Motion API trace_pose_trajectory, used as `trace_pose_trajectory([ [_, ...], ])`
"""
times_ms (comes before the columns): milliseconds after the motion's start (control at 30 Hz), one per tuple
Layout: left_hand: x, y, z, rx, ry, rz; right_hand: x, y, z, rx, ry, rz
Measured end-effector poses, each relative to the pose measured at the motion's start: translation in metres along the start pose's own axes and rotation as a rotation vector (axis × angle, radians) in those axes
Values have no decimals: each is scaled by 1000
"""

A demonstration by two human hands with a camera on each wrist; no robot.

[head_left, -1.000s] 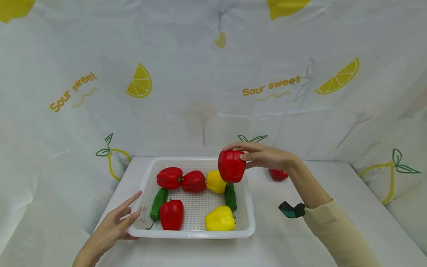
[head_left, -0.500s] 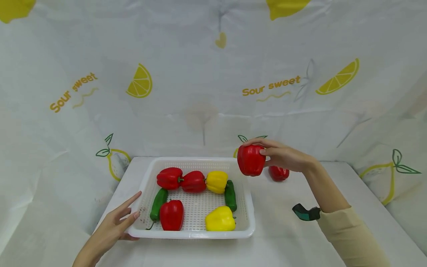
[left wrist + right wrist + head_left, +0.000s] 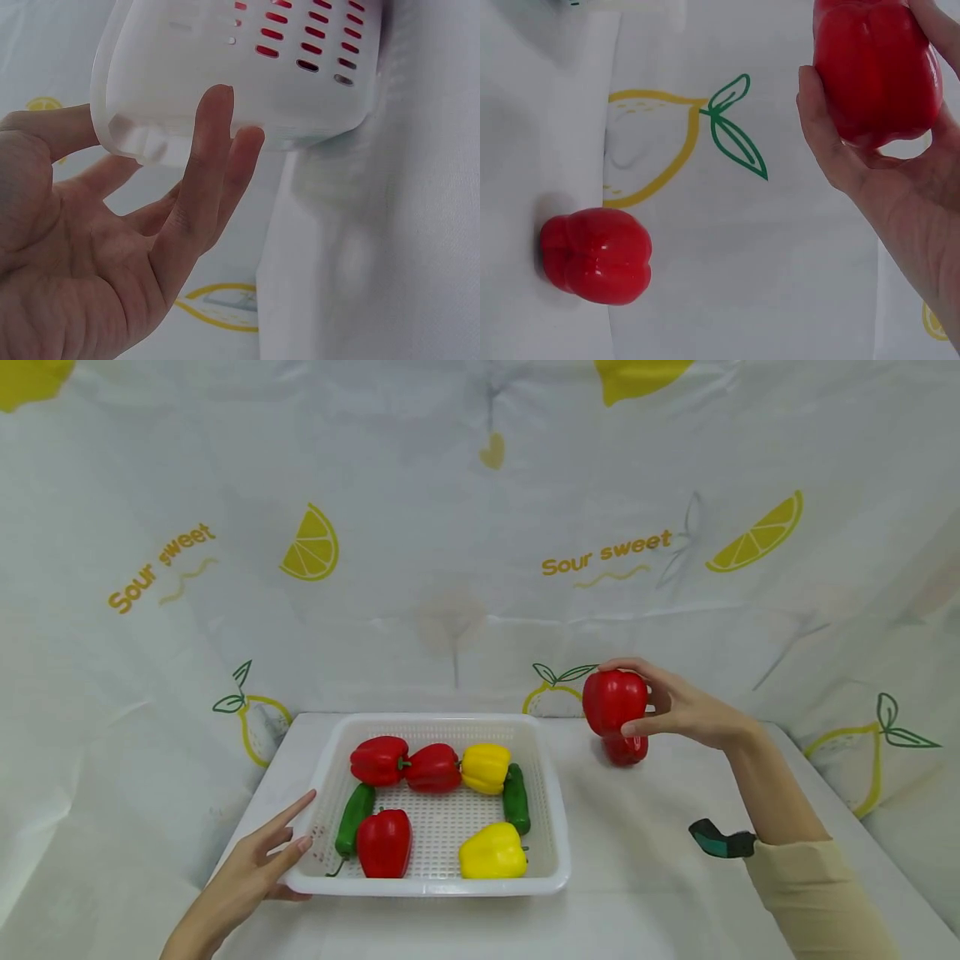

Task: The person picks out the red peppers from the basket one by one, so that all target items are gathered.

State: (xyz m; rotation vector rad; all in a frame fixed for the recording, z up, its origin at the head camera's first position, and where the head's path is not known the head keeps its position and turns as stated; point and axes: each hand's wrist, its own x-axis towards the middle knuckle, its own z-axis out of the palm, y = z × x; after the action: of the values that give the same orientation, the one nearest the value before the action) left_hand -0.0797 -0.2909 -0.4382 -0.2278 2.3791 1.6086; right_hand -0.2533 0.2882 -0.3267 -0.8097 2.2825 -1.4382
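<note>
Fingers of the left hand [image 3: 251, 872] lie straight and relaxed against the near left corner of the white plastic basket [image 3: 551, 810], gripping nothing; the left wrist view shows their tips touching its smooth, slotted wall [image 3: 247, 67]. That shallow rectangular basket has a perforated floor and rounded rim, and it sits on the white cloth-covered bench [image 3: 645, 877]. Inside lie glossy peppers: three red [image 3: 384, 842], two yellow [image 3: 492, 852] and two slim dark green ones [image 3: 516, 799]. Further right, the right hand [image 3: 686, 710] curls its fingers [image 3: 825, 127] and thumb round a red bell pepper [image 3: 614, 700], held in the air above the far right part of the bench. This pepper is shiny, smooth and blocky, with rounded lobes. Just below and behind it a second red pepper [image 3: 625, 749] rests on the bench, apart from the hand. A wrinkled backdrop [image 3: 450, 527] printed with lemons and pears hangs behind.
</note>
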Motion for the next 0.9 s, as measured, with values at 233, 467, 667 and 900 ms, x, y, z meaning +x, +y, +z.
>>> trace_pose_trajectory([
  [233, 0, 0, 0, 23, 4, 1, -19, 8, -12, -50, 82, 21],
  [467, 1, 1, 0, 29, 5, -5, -32, 31, -26, -56, 112, 60],
  [667, 0, 2, 1, 30, 4, 1, -40, 57, -37, -109, 146, 113],
  [900, -1, 1, 1, 29, 6, 6, -50, 80, -47, -143, 188, 196],
])
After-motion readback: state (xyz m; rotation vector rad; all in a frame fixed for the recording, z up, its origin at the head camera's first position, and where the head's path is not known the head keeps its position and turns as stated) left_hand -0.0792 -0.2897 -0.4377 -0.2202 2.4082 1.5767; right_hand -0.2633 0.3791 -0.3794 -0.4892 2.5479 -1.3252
